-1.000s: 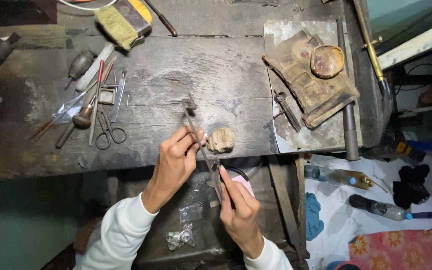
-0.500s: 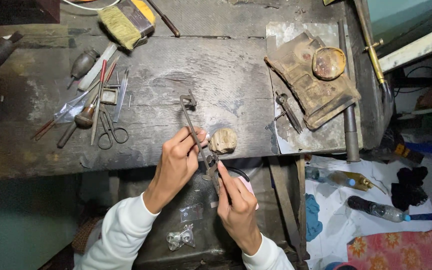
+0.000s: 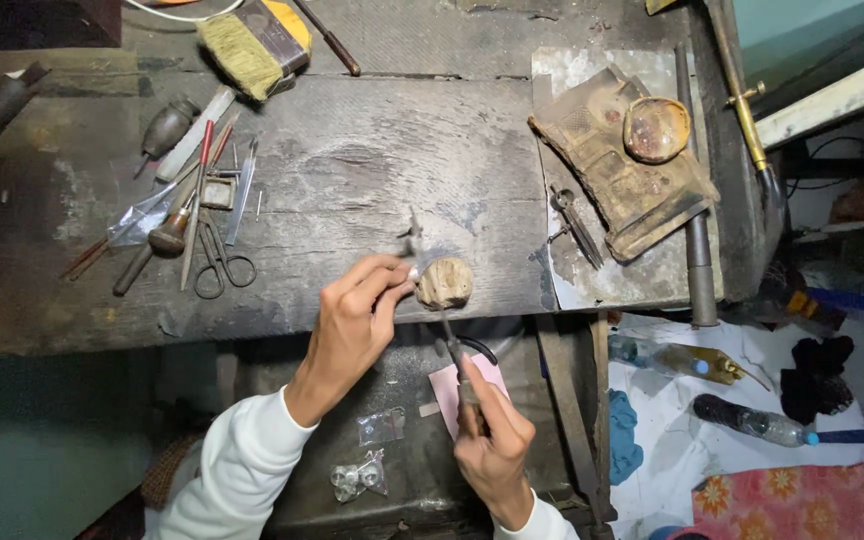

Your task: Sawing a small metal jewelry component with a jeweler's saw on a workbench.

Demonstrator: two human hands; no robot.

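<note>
Right hand (image 3: pixel 493 440) gripped a thin file (image 3: pixel 444 325) below the bench edge. Left hand (image 3: pixel 357 322) pinched a small metal piece (image 3: pixel 414 270) against the wooden peg (image 3: pixel 444 283) at the edge. Bare bench (image 3: pixel 372 170) beyond; scissors (image 3: pixel 219 263) lay left.

Craft workshop: scarred wooden workbench (image 3: pixel 352 180), hand tools (image 3: pixel 187 215), brush (image 3: pixel 252 45), torch pipe (image 3: pixel 742 95).
</note>
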